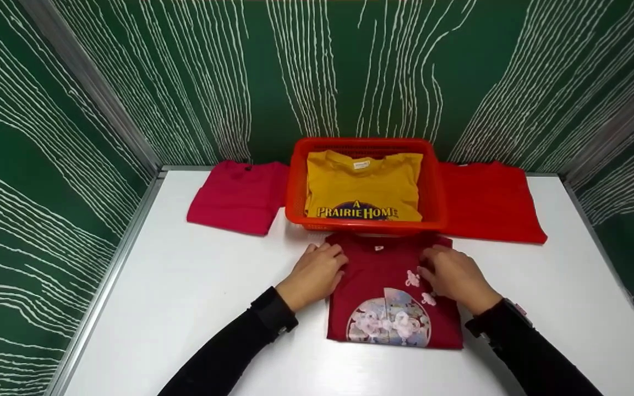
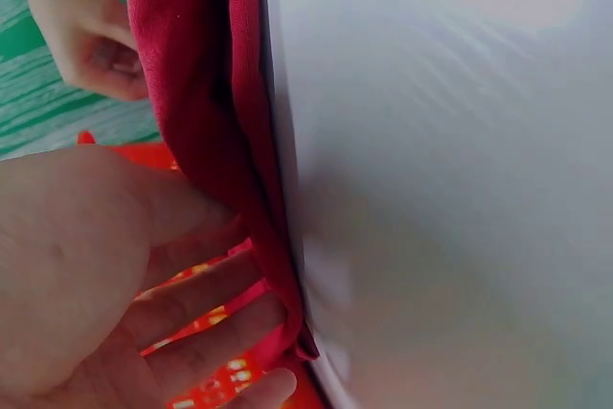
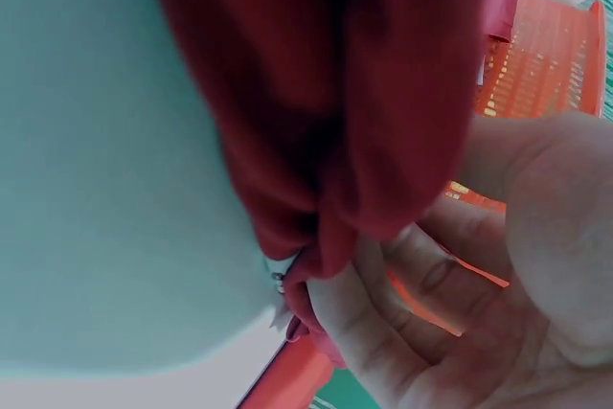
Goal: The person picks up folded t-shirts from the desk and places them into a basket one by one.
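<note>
A folded dark red T-shirt [image 1: 375, 275] with a round floral print lies on the white table, its collar towards the basket. My left hand [image 1: 317, 272] grips its left side near the shoulder; in the left wrist view the thumb and fingers [image 2: 225, 332] meet the layered edge. On the opposite side, my right hand [image 1: 454, 275] holds the upper right part of the shirt. Bunched fabric [image 3: 316, 141] shows against my right fingers [image 3: 369, 323] in the right wrist view.
Just behind the shirt stands a red plastic basket [image 1: 364, 224] holding a folded yellow T-shirt [image 1: 364, 184]. A folded pink garment [image 1: 237, 198] lies left of the basket, a folded red one [image 1: 490, 203] right of it. Green walls [image 1: 350, 66] with white lines enclose the table [image 1: 207, 308].
</note>
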{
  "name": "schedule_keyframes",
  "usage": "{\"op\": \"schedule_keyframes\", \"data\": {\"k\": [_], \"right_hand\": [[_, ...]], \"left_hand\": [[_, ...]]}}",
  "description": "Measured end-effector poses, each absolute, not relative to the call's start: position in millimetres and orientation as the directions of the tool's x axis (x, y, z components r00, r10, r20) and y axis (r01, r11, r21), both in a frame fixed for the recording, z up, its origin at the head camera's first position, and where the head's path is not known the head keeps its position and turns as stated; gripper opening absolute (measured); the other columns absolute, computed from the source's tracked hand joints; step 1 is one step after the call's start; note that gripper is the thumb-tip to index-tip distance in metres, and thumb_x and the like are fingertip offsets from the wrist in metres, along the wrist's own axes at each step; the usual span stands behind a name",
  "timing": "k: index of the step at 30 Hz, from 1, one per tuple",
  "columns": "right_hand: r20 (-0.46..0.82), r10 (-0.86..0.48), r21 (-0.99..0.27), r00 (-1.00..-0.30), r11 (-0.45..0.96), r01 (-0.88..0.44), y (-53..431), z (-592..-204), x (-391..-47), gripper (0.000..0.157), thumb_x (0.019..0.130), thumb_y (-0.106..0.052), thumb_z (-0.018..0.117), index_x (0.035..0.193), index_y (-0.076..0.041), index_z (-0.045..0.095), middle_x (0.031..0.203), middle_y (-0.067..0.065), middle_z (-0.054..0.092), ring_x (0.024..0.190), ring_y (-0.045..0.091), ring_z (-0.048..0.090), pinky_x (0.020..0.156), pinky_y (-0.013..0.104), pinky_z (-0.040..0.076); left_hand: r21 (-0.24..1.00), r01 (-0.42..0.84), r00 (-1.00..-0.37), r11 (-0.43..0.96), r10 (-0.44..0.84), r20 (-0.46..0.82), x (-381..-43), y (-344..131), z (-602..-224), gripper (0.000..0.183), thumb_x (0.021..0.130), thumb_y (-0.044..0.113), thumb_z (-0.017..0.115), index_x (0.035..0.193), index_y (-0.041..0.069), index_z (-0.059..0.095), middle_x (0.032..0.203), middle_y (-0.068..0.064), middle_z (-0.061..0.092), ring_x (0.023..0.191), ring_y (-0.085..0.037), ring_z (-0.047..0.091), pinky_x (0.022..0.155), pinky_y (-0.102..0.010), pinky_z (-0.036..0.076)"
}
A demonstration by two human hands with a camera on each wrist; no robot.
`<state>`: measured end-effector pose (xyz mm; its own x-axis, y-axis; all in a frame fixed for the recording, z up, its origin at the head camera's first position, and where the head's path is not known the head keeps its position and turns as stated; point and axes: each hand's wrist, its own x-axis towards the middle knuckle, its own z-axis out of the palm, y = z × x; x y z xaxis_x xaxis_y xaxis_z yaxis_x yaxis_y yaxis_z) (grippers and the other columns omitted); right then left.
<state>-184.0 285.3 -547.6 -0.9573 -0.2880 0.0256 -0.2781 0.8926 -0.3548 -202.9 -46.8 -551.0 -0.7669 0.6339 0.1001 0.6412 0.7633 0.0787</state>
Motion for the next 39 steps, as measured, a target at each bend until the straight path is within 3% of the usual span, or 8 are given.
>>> {"op": "schedule_keyframes", "data": {"k": [15,19,23,30,33,39], "right_hand": [[0.020,-0.304,-0.408,-0.952,0.867,-0.286,256,-553,-187,0.013,0.099,-0.019,0.082,0.101,-0.008,0.076,0.088,0.004,0.065,0.075,0.019,0.058,0.070,0.040,0.050],[0.043,-0.299,-0.458,-0.953,0.842,-0.284,255,-550,-189,0.012,0.099,-0.017,0.082,0.103,-0.006,0.079,0.092,0.007,0.072,0.079,0.021,0.063,0.075,0.043,0.055],[0.094,-0.235,-0.500,-0.967,0.829,-0.250,267,-539,-193,0.019,0.101,-0.014,0.079,0.112,0.001,0.081,0.107,0.019,0.079,0.093,0.033,0.073,0.085,0.054,0.060],[0.081,-0.147,-0.455,-0.986,0.874,-0.168,292,-527,-204,0.034,0.103,-0.019,0.075,0.127,0.007,0.076,0.123,0.028,0.071,0.094,0.038,0.069,0.074,0.050,0.057],[0.016,-0.147,-0.431,-0.989,0.891,-0.140,293,-532,-209,0.041,0.105,-0.023,0.074,0.135,0.005,0.073,0.131,0.030,0.068,0.106,0.043,0.068,0.085,0.059,0.058],[-0.054,-0.159,-0.458,-0.986,0.881,-0.117,289,-543,-213,0.046,0.108,-0.025,0.070,0.147,0.001,0.067,0.140,0.032,0.064,0.116,0.044,0.065,0.097,0.065,0.054]], "left_hand": [[0.151,0.580,-0.814,0.800,0.571,0.102,-201,-78,-553,0.018,0.106,0.026,0.072,0.120,0.017,0.079,0.118,-0.002,0.072,0.116,-0.024,0.067,0.095,-0.042,0.049],[0.173,0.567,-0.824,0.806,0.556,0.109,-203,-84,-552,0.019,0.107,0.027,0.071,0.119,0.016,0.080,0.117,-0.003,0.072,0.116,-0.025,0.068,0.096,-0.043,0.050],[0.227,0.538,-0.843,0.812,0.511,0.169,-208,-90,-548,0.024,0.108,0.026,0.069,0.124,0.011,0.079,0.122,-0.007,0.074,0.122,-0.027,0.068,0.100,-0.046,0.054],[0.270,0.449,-0.890,0.852,0.398,0.224,-229,-97,-543,0.029,0.106,0.022,0.073,0.125,0.002,0.077,0.120,-0.017,0.078,0.114,-0.038,0.071,0.096,-0.053,0.059],[0.249,0.416,-0.907,0.875,0.376,0.191,-230,-91,-544,0.031,0.106,0.026,0.073,0.122,0.000,0.077,0.115,-0.019,0.078,0.110,-0.040,0.071,0.095,-0.054,0.059],[0.213,0.407,-0.908,0.888,0.368,0.201,-237,-77,-560,0.032,0.104,0.029,0.075,0.113,-0.002,0.079,0.108,-0.021,0.078,0.104,-0.042,0.072,0.096,-0.052,0.057]]}}
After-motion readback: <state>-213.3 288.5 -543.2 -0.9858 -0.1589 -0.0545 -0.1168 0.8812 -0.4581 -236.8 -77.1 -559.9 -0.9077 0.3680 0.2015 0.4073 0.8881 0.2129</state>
